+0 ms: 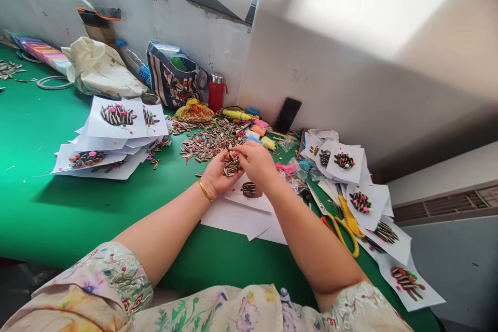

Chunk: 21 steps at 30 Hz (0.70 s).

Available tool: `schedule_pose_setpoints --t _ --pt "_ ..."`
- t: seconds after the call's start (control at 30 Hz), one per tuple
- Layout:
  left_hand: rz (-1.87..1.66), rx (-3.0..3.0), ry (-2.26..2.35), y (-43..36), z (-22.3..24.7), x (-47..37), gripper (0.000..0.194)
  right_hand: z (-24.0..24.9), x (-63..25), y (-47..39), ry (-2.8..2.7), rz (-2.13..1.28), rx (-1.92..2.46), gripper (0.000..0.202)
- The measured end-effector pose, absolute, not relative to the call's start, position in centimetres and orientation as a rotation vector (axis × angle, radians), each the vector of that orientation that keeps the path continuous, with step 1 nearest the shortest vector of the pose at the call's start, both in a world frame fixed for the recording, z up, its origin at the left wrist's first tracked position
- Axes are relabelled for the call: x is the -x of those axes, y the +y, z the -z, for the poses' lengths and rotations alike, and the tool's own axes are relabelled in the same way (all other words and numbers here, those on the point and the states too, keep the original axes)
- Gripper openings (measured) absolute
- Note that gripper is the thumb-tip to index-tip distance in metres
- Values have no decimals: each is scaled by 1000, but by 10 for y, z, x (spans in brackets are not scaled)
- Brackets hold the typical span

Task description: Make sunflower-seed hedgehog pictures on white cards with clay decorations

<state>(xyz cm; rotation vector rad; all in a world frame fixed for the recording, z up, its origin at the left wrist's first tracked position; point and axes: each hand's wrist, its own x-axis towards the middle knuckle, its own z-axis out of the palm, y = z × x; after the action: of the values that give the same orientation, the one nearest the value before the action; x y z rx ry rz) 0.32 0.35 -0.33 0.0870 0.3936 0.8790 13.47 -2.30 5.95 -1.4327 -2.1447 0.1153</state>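
Observation:
My left hand point(219, 175) is cupped palm up, holding a small heap of striped sunflower seeds point(231, 165). My right hand point(257, 162) is at the heap's right edge, its thumb and fingers pinched together over the seeds; what they grip is too small to make out. Just below both hands lies a white card point(235, 195) bearing a brown shape with a row of seeds point(251, 190) on it. More white paper point(221, 219) sits under that card. Beyond my hands a large pile of loose seeds point(212, 140) spreads over the green table point(163, 223).
Seed-decorated cards are stacked at left point(112, 132) and right point(346, 158). Yellow-handled scissors point(342, 233) lie right of my right forearm. Along the wall stand a striped bag point(171, 83), a red bottle point(216, 93) and a black phone point(288, 114). Colored clay point(268, 142) lies behind my right hand.

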Motion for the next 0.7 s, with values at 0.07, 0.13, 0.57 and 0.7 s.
schedule_pose_setpoints --t 0.07,0.13,0.57,0.7 --pt "-889 -83 380 3 2 -3 33 -60 -143 -20 -2080 -104 1469 26" --pt "-887 -85 361 2 1 -4 38 -60 -152 -18 -2044 -82 1524 24" --pt "-907 -114 341 3 0 -2 40 -45 -159 -25 -2081 -84 1678 16" --pt "-900 -98 344 2 -1 -2 42 -41 -160 -22 -1999 -29 1703 30"
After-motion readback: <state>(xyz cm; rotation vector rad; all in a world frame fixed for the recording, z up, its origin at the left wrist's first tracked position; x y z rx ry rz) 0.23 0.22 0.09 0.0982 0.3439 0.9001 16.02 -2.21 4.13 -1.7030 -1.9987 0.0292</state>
